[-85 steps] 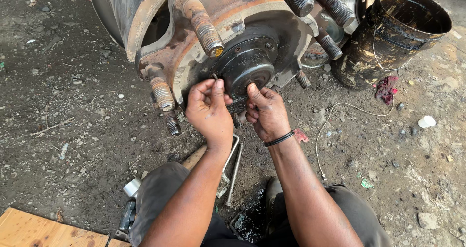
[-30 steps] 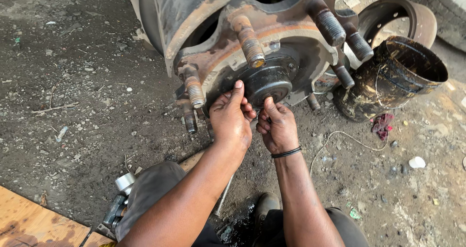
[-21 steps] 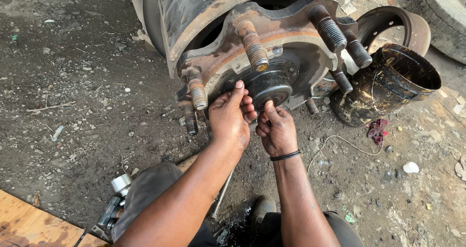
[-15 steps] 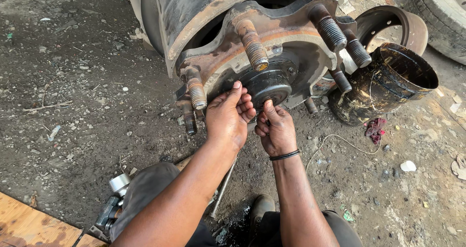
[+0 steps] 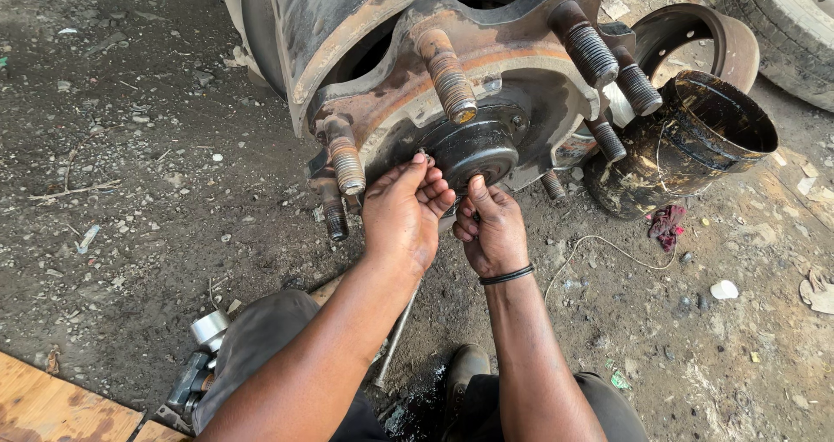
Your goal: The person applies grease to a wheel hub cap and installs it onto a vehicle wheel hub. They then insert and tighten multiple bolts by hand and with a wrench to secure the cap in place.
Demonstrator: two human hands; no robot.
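While both hands work at the hub cap [image 5: 473, 149], the head view shows it seated at the centre of the rusty hub [image 5: 486, 86], ringed by threaded studs [image 5: 447, 75]. The left hand [image 5: 401, 212] pinches something small at the cap's lower-left edge, fingers closed on it; what it is cannot be told. The right hand [image 5: 493, 229], with a black band at the wrist, presses its thumb against the cap's lower rim, other fingers curled and holding nothing visible. The cap looks like stiff, heavy, greasy metal, likely slippery; its rim seems the surest hold. Right of the hub stands a blackened drum [image 5: 695, 142]; below it a rod [image 5: 395, 338] lies on the ground. Against the frame half a second earlier, the hands sit in much the same place at the cap.
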